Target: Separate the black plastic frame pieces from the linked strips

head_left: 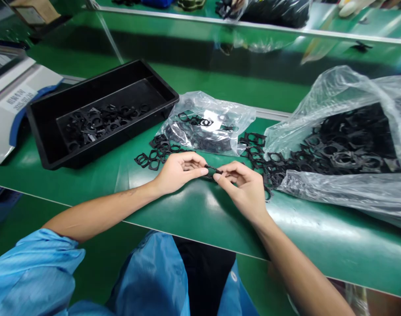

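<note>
Between my two hands, just above the green table, is a small black plastic part (212, 170), mostly covered by fingers. My left hand (182, 171) pinches its left end between thumb and fingertips. The other end is gripped by my right hand (241, 184), thumb and forefinger closed on it. Loose black ring-shaped parts (154, 156) lie beyond my left hand. More black frame parts (274, 169) lie beside my right hand, spilling from a large clear plastic bag (322, 105). A smaller clear bag (200, 101) with black parts inside lies just past my hands.
A black tray (169, 94) holding black parts stands at the back left. Left of it is a white and blue machine (25, 94) with a printed label. A metal-edged ledge (193, 19) runs along the back. The green table's (193, 215) front edge is close to my body.
</note>
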`<state>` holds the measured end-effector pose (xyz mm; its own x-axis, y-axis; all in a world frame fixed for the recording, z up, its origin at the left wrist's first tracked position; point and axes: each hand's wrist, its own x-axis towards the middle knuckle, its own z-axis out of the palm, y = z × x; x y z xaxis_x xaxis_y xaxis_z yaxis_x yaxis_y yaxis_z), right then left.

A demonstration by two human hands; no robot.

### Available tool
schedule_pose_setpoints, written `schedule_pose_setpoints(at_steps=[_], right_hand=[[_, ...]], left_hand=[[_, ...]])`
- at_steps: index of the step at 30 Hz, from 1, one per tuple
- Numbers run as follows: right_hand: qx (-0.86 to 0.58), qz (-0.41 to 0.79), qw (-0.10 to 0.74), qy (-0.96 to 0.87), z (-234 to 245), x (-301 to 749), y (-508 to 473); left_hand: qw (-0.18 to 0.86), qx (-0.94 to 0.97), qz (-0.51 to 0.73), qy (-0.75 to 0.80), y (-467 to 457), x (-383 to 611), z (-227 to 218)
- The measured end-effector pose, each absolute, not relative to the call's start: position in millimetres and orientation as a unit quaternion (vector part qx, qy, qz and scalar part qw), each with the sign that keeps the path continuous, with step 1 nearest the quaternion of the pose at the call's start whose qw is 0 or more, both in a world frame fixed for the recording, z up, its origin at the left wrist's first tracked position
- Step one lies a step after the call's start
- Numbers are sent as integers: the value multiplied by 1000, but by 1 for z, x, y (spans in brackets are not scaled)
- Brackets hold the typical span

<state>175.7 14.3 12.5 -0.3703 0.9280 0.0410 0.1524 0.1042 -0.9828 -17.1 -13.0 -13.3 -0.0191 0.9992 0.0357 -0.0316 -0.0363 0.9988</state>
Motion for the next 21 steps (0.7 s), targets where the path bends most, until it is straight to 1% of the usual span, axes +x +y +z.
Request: schedule_pose_setpoints(at_steps=[4,7,13,21], right_hand=[[-404,465,380,-690,12,176,11],[-393,443,382,-709,12,177,11],[-396,440,376,-713,10,177,12],[-407,467,378,-688,13,177,12]], left_hand=[[492,490,517,500,-13,-16,-15],[495,490,516,498,-13,-16,-15],[498,493,522,486,-13,-15,-13],[549,472,511,463,-12,-17,-12]])
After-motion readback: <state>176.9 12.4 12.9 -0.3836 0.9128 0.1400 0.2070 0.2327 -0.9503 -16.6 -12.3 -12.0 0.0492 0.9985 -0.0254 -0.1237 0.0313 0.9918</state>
